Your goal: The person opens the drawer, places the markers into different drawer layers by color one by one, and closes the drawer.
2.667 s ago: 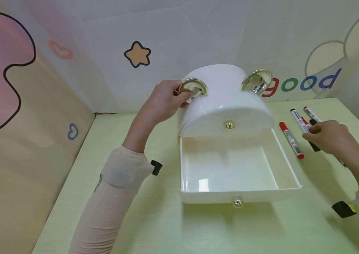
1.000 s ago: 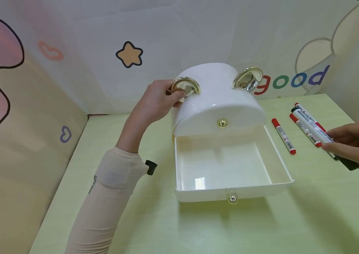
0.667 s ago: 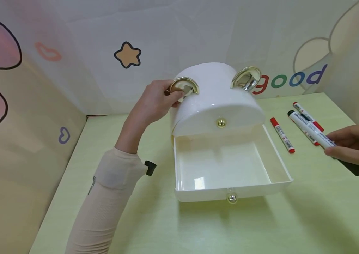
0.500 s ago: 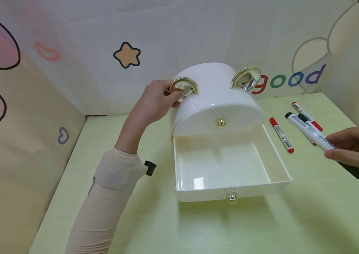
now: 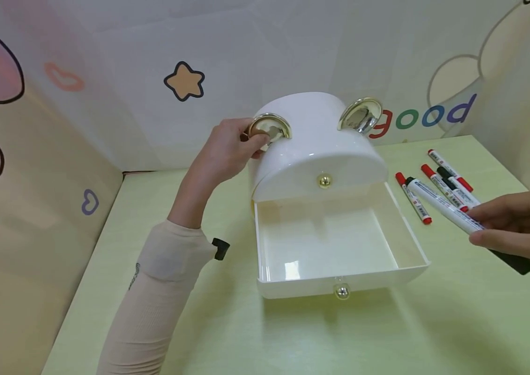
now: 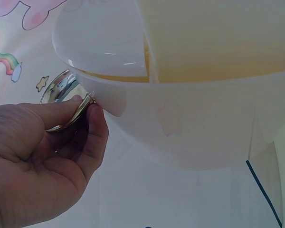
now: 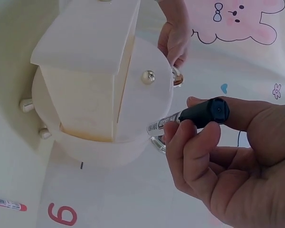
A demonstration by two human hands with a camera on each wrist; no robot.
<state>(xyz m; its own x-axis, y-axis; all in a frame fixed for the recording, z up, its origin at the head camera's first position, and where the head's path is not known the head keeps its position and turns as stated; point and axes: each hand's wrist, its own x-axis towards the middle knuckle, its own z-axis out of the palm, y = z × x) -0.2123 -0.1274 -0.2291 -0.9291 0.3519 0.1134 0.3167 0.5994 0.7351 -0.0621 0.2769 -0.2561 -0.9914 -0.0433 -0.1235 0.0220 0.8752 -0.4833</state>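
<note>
A white rounded storage box [image 5: 312, 117] with two gold ears stands on the table, its lower drawer [image 5: 342, 289] pulled out and nothing inside it. My left hand [image 5: 227, 148] pinches the left gold ear [image 5: 270, 126] between thumb and fingers; the left wrist view shows this ear [image 6: 66, 92] close up. Right of the drawer, my right hand [image 5: 522, 221] holds a white marker [image 5: 443, 205] by its black-capped end, the far tip pointing up and left. In the right wrist view the black cap [image 7: 204, 113] sits between thumb and fingers.
Several markers lie on the table right of the box: a red-capped marker [image 5: 414, 199] close to the drawer, a black-capped marker [image 5: 458, 186] and a red-capped marker [image 5: 450, 169] behind. Printed walls [image 5: 120, 62] close in the back and sides.
My right hand has picked up the white marker from the group and carried it clear, lately moving left towards the drawer. My left hand keeps its pinch on the ear. The view has shifted slightly.
</note>
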